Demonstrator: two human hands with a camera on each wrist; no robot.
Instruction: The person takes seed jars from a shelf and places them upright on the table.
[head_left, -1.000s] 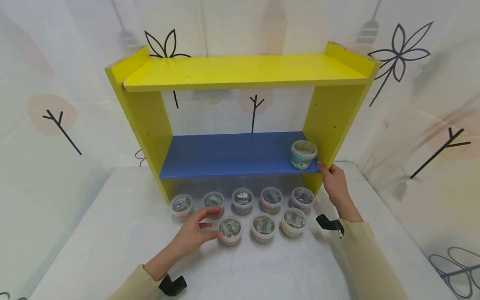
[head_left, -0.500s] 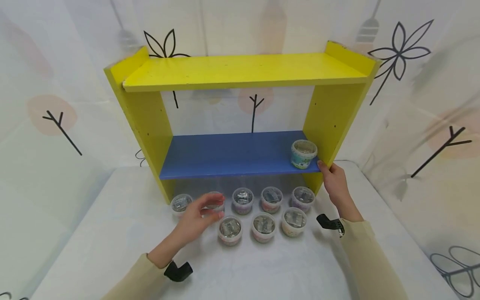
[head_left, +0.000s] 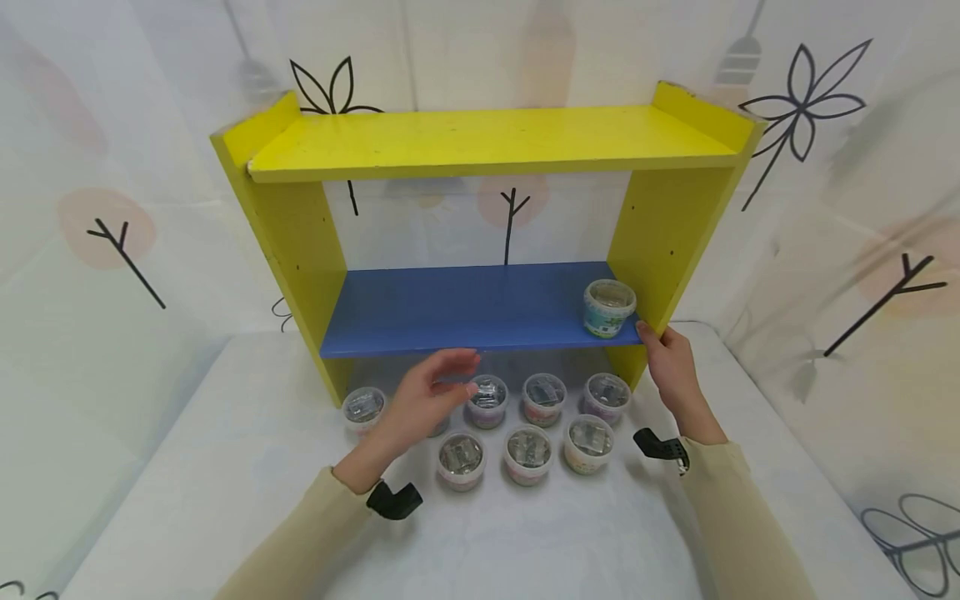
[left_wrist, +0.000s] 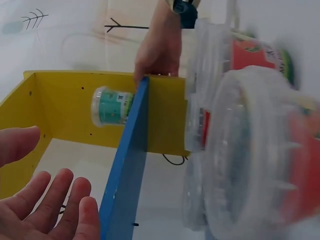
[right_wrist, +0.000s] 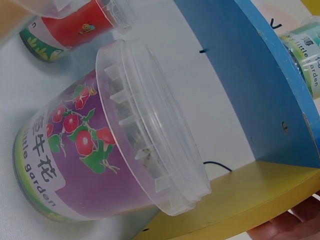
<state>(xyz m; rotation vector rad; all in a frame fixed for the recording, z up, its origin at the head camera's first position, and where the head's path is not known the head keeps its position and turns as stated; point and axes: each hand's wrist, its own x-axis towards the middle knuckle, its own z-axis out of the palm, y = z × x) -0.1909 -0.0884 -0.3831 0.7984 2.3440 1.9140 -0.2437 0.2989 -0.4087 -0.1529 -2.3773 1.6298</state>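
Note:
My left hand [head_left: 420, 404] hovers empty above the back row of lidded plastic tubs, just in front of the blue shelf board [head_left: 465, 308]. In the left wrist view its fingers [left_wrist: 55, 195] are loosely spread and the thumb stands apart. My right hand [head_left: 673, 375] grips the right side of the yellow shelf unit [head_left: 660, 225], thumb by the blue board's end. A teal-labelled tub [head_left: 609, 312] stands at the right end of that board. Beneath, a purple-labelled tub [right_wrist: 95, 145] stands nearest the right hand. One back-row tub is mostly hidden behind the left hand.
Three tubs form the front row on the white tabletop: left tub [head_left: 461, 462], middle tub [head_left: 527, 457], right tub [head_left: 588, 446]. At the back row's left end is another tub [head_left: 363, 410]. The yellow top board [head_left: 487, 142] spans above.
My left hand has left the front-left tub, rising and moving right toward the blue board with nothing in it. My right hand keeps its grip on the shelf unit; the tubs stay put.

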